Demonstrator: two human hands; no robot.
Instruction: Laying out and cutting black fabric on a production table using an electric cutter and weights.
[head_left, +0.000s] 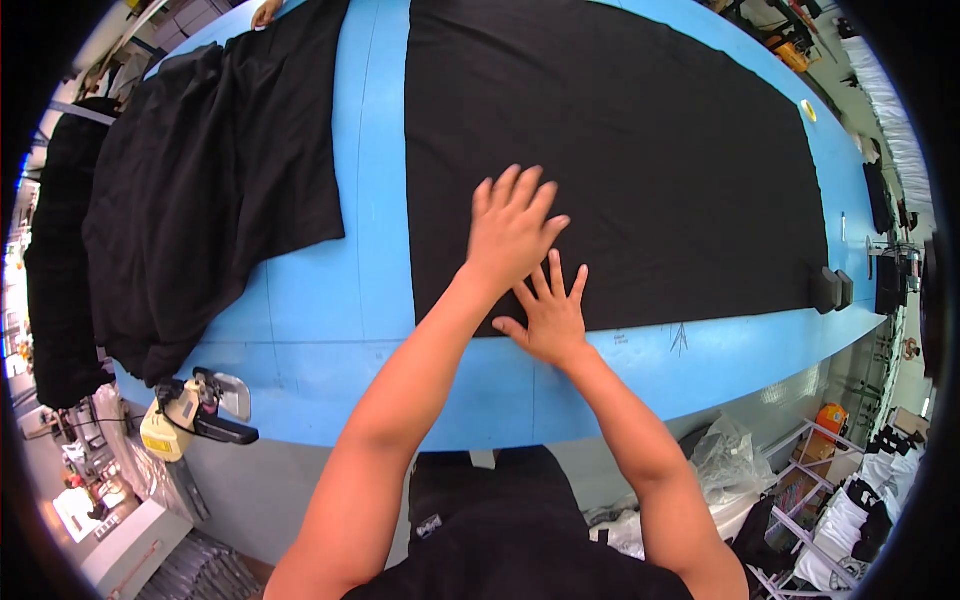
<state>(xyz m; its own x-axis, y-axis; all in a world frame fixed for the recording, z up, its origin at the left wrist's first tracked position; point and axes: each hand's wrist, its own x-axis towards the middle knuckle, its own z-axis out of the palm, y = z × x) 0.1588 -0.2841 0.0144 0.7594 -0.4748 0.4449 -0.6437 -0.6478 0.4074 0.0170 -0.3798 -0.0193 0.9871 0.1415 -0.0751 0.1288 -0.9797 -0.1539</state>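
A large sheet of black fabric (pixel 640 170) lies spread on the blue table (pixel 480 390), with faint wrinkles across it. My left hand (pixel 512 225) is on or just over this sheet, fingers spread and slightly blurred. Close beside it, nearer to me, my right hand (pixel 552 315) lies flat across the fabric's front edge, its fingers on the cloth and its palm near the blue surface. Neither hand grips anything. To the left, a second, loosely rumpled black cloth (pixel 215 180) drapes over the table's side.
An electric cloth cutter (pixel 185 415) stands at the front left corner. Dark block weights (pixel 830 290) rest on the sheet's right front corner. A yellow tape roll (pixel 809 110) lies at the right edge. Another person's hand (pixel 266 12) touches the rumpled cloth's far end.
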